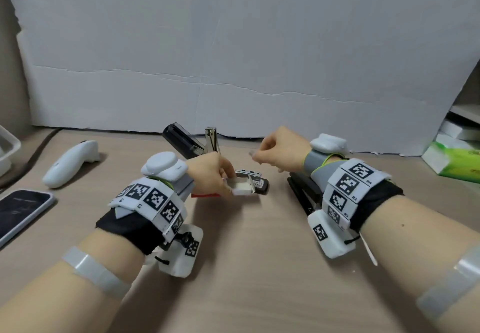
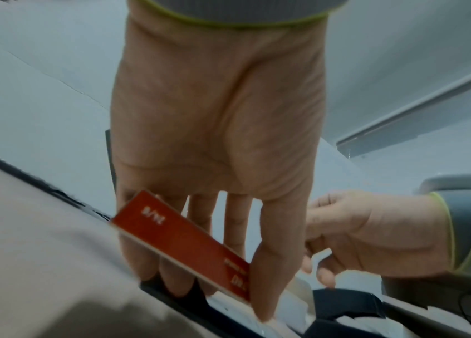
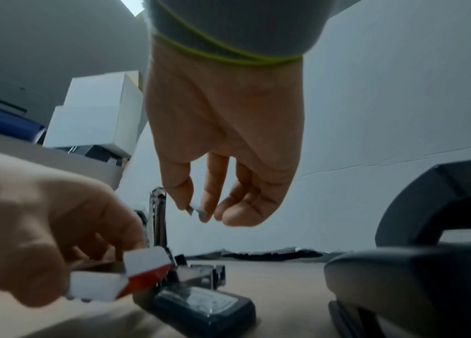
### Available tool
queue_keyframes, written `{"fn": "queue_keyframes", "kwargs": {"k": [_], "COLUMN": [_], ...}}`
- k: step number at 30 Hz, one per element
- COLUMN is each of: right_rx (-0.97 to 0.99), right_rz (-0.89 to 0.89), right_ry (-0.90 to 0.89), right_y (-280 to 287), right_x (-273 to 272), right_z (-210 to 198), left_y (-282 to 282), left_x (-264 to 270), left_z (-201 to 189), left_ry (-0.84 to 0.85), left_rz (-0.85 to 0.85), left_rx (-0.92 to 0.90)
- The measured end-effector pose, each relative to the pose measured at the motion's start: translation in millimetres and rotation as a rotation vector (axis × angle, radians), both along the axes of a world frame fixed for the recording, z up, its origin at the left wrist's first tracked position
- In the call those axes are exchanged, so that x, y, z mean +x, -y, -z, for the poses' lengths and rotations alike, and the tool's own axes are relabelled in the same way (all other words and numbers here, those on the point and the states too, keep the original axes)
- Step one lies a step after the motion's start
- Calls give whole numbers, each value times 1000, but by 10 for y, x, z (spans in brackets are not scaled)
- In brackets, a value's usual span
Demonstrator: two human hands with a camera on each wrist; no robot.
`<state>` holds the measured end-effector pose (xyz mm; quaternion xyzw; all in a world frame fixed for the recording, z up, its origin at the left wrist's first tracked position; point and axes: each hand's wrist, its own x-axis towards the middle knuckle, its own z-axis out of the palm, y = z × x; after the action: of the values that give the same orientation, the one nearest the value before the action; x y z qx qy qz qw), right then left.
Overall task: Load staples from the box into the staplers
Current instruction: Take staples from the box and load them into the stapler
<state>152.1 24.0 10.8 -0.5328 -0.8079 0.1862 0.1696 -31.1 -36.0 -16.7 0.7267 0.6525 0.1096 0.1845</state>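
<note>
Our left hand holds the small red-and-white cardboard staple box with its white inner tray slid open, fingers and thumb curled round the red sleeve, just above the beige wooden desk near its middle. Our right hand hovers close by, pinching a short silver strip of staples between thumb and fingertips.

Directly beyond the box stands the black stapler with its lid swung open, its shiny metal magazine rail pointing up toward the far edge of the desk. A second black stapler, closed, lies under our right wrist, toward the right edge.

We judge the strip to be very light, stiff along its length but brittle: glued staples snap apart if bent or squeezed hard. It looks best held by its long sides, gently, and kept level as it goes into the channel. The box is thin card and crushes easily, so a loose hold on the sleeve suits it; tipped, the tray could spill.
</note>
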Motion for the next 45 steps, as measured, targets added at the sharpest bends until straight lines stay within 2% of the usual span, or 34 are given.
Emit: {"fn": "queue_keyframes", "kwargs": {"k": [4, 14, 18, 27, 33, 40, 45], "right_rx": [4, 9, 19, 7, 30, 7, -9], "right_rz": [-14, -45, -48, -48, -63, -181, -165], "right_ry": [114, 341, 352, 374, 423, 398, 427], "right_y": [-57, -186, -181, -150, -139, -50, -21], "right_x": [-143, -363, -360, -372, -296, -265, -184], "right_z": [135, 207, 208, 195, 207, 203, 224], "left_y": [-11, -81, -106, -129, -132, -118, -124], "left_x": [-176, -323, -306, -340, -373, -454, -463], "left_z": [-40, 35, 87, 94, 56, 40, 43], "left_ry": [-20, 82, 170, 231, 228, 177, 173], "left_rz": [-4, -7, -11, -27, -38, -38, -40], "left_rx": [-80, -85, -94, -125, -108, -117, -124]}}
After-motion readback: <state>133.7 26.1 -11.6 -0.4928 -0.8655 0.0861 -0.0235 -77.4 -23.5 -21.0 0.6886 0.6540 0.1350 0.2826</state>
